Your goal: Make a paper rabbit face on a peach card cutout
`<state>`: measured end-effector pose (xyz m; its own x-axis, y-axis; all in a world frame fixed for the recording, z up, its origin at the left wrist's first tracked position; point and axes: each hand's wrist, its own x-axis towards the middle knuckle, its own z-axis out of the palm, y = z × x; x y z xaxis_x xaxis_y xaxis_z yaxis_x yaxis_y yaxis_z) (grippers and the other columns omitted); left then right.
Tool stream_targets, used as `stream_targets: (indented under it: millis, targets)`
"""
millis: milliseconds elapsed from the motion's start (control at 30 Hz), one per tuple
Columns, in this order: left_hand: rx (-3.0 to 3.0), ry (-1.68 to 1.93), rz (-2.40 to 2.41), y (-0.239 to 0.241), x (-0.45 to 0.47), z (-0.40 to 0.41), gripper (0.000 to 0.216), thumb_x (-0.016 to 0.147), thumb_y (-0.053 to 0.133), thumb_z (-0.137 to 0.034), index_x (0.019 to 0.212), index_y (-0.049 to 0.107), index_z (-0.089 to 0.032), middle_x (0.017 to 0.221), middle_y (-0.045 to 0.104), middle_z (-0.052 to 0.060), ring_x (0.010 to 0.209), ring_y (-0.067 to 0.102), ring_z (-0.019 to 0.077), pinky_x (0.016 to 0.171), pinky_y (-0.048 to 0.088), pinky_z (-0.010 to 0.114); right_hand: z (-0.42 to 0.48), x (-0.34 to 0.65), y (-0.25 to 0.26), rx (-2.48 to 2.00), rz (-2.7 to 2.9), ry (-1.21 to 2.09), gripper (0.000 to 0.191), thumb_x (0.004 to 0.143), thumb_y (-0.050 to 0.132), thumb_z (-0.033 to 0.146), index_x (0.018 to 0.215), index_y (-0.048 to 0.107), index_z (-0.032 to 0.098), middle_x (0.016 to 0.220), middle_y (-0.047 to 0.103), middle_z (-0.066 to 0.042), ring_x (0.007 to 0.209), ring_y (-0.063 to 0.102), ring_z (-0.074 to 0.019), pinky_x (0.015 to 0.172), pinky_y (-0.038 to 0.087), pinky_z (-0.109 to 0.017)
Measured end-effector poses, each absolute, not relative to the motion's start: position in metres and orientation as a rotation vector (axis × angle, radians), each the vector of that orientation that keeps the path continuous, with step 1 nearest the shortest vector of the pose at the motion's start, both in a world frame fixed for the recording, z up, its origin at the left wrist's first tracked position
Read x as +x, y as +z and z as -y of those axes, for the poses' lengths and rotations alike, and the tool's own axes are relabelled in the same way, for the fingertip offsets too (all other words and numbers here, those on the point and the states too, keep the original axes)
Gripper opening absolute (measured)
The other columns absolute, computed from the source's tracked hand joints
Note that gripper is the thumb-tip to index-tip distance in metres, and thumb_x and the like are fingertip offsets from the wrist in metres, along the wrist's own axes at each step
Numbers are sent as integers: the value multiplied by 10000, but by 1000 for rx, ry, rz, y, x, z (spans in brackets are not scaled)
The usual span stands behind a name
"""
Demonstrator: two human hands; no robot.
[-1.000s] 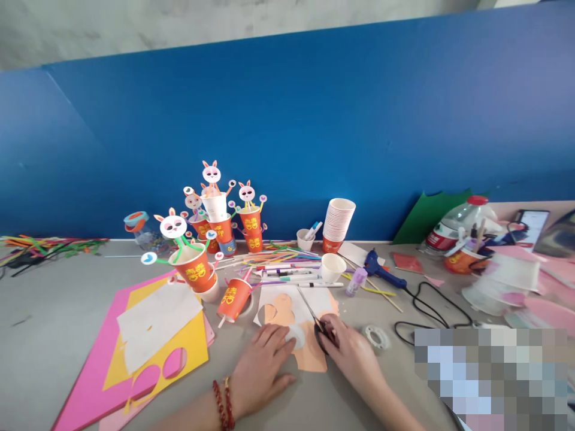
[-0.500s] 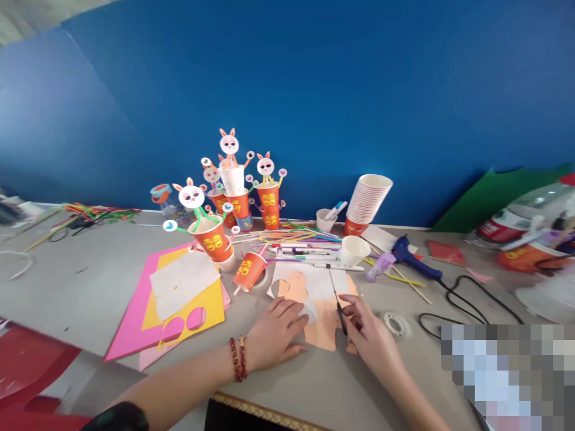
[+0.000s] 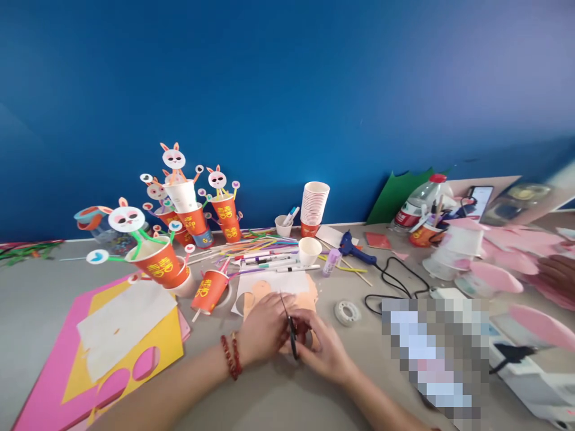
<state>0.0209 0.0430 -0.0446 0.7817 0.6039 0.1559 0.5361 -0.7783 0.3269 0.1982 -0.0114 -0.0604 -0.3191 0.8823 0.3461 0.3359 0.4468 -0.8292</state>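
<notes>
My right hand [image 3: 326, 350] is closed on a pair of dark-handled scissors [image 3: 293, 338], their thin blades pointing up and away. Close beside it, my left hand [image 3: 265, 326] has its fingers curled in; the tips are hidden near the scissors, so what they hold cannot be made out. Under both hands lies peach-coloured paper [image 3: 311, 293] with a wavy cut edge. A white sheet [image 3: 294, 281] shows behind it.
Rabbit-faced paper cups [image 3: 153, 263] stand left, behind pink and yellow sheets [image 3: 173, 344]. Markers [image 3: 265, 263], a cup stack [image 3: 314, 206], a glue gun [image 3: 354, 248] with its cord and a tape roll [image 3: 347, 312] lie beyond. Another person's hand [image 3: 557, 272] is far right.
My hands have come together over the peach paper, and the scissors have moved left against my left hand. The view has swung right, bringing pink pieces and another person's hand into sight.
</notes>
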Motion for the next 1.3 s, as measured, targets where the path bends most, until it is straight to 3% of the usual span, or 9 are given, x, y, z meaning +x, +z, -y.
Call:
stream_targets:
  millis: [100,200,367,600,800,967,1167,1300]
  targets:
    - [2752,343,-961,-64,35,-67,417,899,493,-238,1304,524,-142,1432,471,146,1323,420,290,1134,288,471,13,200,-61,-1007,1884,779,412,813,545,189,1218,487,231,888,649,-21,633,611,-134,673,521,-261]
    - [2772,310,-969,-79,37,-78,501,876,548,-311,1350,484,-163,1474,421,152,1355,379,313,1120,284,522,14,201,-61,-987,1934,741,436,810,546,176,1235,475,235,881,653,-13,635,617,-132,684,511,-264]
    - [2860,150,-1042,-85,28,-76,509,912,482,-338,1401,423,-213,1519,367,102,1388,332,279,1114,294,504,16,199,-61,-939,2023,705,474,801,574,166,1258,472,242,848,647,-2,630,623,-132,678,496,-261]
    - [2870,198,-1118,-84,35,-72,435,919,481,-341,1326,511,-190,1459,440,136,1349,375,306,1103,296,525,16,201,-61,-934,2019,687,461,801,579,168,1244,473,247,815,641,5,612,619,-133,672,492,-265]
    - [2932,94,-851,-80,48,-74,548,935,473,-395,1455,331,-296,1562,280,68,1429,245,280,1150,203,524,17,202,-58,-933,2001,652,413,819,603,203,1216,491,230,792,644,3,596,615,-132,664,490,-263]
    - [2916,64,-863,-74,48,-71,536,940,444,-435,1439,370,-252,1536,319,131,1413,269,327,1131,194,573,17,202,-57,-911,2026,617,393,829,584,218,1213,498,224,769,646,4,584,611,-133,643,488,-261]
    - [2807,178,-881,-55,34,-47,695,756,628,-576,1323,494,-196,1469,412,149,1357,353,339,1144,230,511,16,209,-56,-872,1962,557,401,823,602,211,1207,493,244,800,657,2,549,591,-125,620,488,-265]
    - [2744,86,-888,-41,13,-42,980,596,727,-668,1398,409,-202,1488,376,171,1359,336,381,1121,252,555,9,225,-49,-991,1665,569,367,856,573,210,1214,502,257,892,645,-35,633,594,-151,631,491,-285]
